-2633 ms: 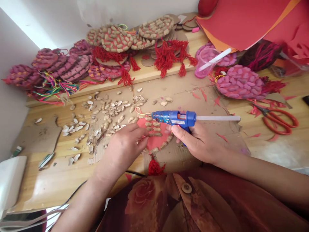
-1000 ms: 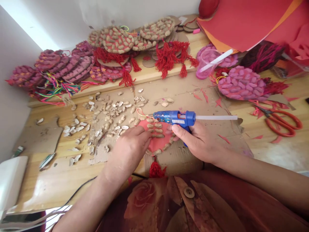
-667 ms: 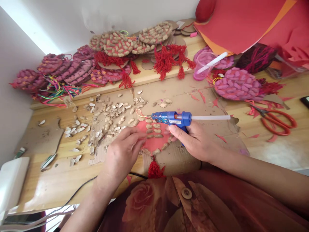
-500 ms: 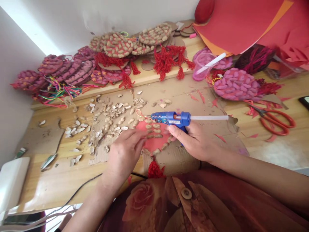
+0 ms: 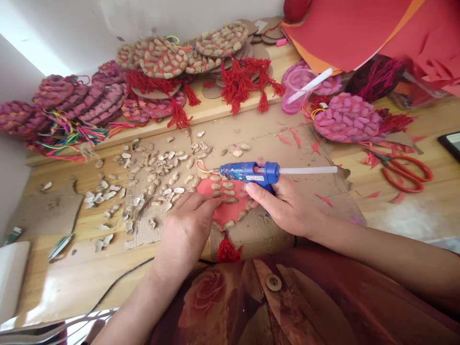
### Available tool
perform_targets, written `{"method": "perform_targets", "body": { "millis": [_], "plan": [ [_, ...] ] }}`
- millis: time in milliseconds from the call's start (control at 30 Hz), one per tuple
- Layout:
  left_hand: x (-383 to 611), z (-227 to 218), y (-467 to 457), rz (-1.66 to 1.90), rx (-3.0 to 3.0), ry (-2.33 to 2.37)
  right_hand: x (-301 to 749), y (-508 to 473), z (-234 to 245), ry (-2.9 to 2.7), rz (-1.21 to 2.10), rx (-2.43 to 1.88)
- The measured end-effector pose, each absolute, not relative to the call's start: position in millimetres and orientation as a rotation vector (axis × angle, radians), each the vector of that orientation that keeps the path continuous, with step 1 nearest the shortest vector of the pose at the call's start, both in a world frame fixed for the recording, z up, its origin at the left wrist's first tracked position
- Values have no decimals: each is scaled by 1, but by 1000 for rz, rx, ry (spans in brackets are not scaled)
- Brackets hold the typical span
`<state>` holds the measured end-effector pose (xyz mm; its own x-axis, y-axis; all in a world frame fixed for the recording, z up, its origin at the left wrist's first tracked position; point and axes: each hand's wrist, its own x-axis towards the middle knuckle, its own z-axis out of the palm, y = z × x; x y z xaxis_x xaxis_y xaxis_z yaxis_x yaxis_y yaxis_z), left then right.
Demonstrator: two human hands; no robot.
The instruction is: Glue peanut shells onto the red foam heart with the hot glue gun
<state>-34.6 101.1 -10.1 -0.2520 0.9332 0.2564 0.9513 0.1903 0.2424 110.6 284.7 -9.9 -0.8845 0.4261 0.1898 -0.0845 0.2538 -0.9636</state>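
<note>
My right hand (image 5: 287, 203) grips a blue hot glue gun (image 5: 237, 170) by its handle. A long clear glue stick (image 5: 309, 170) sticks out of the gun's back, and its nozzle points left. Below the gun lies a red disc (image 5: 226, 212) with peanut shells (image 5: 229, 192) in short rows and along its lower right rim. A red tassel (image 5: 228, 250) hangs at its bottom, a string loop at its top. My left hand (image 5: 187, 225) rests at the disc's left edge, fingers bent and together; what they hold, if anything, is hidden.
Loose peanut shells (image 5: 165, 165) are scattered on the cardboard (image 5: 266, 129) to the left. Finished discs (image 5: 163, 57) with tassels line the back ledge. Orange-handled scissors (image 5: 406, 172), a pink cup (image 5: 296, 91) and a pink-shelled disc (image 5: 347, 120) stand right. A black cable (image 5: 122, 278) runs at front left.
My left fingers have drawn down slightly and curled in at the disc's left edge. The glue gun stays above the disc in my right hand. The whole view has shifted a little.
</note>
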Motion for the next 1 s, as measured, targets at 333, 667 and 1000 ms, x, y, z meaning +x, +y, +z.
{"method": "perform_targets", "body": {
  "millis": [333, 667, 1000],
  "plan": [
    [-25, -1, 106, -232, -1917, -2273, 111, 286, -14, -2109, 1715, -347],
    [-36, -10, 87, -697, -1838, -2356, 113, 284, -18, -2060, 1761, -481],
    [-34, -7, 92, -814, -1778, -2363, 114, 284, -18, -2004, 1749, -495]
  ]
}}
